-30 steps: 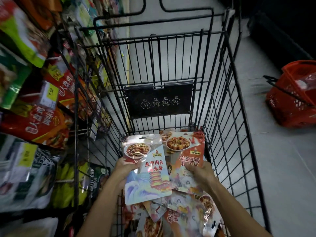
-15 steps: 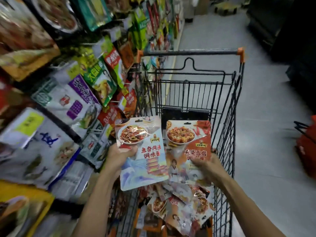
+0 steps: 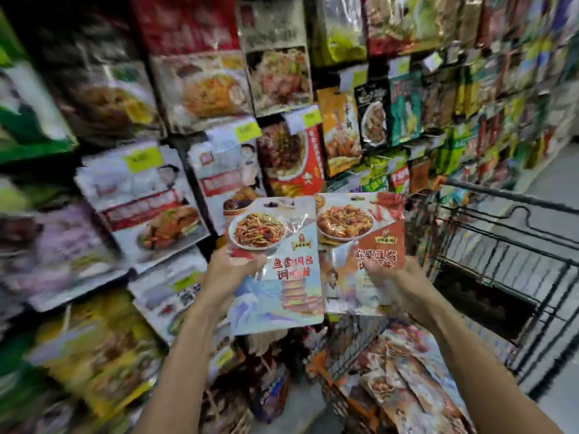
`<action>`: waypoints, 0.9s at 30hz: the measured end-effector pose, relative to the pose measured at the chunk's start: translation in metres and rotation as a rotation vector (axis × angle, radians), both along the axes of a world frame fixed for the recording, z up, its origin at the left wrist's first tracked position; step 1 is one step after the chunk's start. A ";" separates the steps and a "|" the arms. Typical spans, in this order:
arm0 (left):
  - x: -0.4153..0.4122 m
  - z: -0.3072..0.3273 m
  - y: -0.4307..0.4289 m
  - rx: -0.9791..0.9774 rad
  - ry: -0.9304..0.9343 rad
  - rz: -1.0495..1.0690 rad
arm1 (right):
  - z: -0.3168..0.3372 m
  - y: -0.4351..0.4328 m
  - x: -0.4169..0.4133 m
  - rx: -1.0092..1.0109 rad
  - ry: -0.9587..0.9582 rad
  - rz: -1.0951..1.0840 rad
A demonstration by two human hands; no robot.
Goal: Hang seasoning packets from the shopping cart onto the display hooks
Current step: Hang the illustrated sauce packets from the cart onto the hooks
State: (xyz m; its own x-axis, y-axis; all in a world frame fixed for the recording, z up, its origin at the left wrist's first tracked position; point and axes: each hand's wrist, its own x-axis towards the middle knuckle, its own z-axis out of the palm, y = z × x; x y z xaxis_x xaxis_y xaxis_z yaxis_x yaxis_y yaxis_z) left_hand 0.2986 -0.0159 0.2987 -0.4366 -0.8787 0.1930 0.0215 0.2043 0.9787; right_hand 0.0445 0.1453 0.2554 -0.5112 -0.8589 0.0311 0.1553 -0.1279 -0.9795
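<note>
While the left hand (image 3: 233, 272) grips a blue packet (image 3: 275, 296) and the right hand (image 3: 399, 288) a red packet (image 3: 354, 220), both packets are held up before the display (image 3: 203, 89), left of the cart (image 3: 488, 245). The step looks like carrying them to the hooks. Next, each needs a matching hook for its top hole, though blur hides the hooks.

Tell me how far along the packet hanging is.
Done: two packets are out of the shopping cart; whether any hanging on the display came from it cannot be told. In hand: the left hand grips a blue packet, the right hand a red packet, both raised before the display, neither hooked. Left: hang both, then the pile in the cart.
</note>
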 end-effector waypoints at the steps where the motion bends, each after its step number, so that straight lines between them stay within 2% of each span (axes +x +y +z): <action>1: 0.024 0.010 0.003 -0.008 0.010 0.036 | 0.011 -0.009 0.016 -0.026 0.019 0.053; 8: 0.186 0.051 0.024 -0.039 0.044 0.294 | 0.060 -0.071 0.145 -0.127 0.090 0.361; 15: 0.322 0.060 0.030 -0.030 0.088 0.492 | 0.078 -0.117 0.269 -0.150 0.087 0.518; 21: 0.393 0.058 0.005 0.004 0.154 0.591 | 0.074 -0.136 0.326 -0.140 0.101 0.566; 27: 0.425 0.062 -0.032 0.007 0.138 0.636 | 0.066 -0.154 0.356 -0.127 0.130 0.586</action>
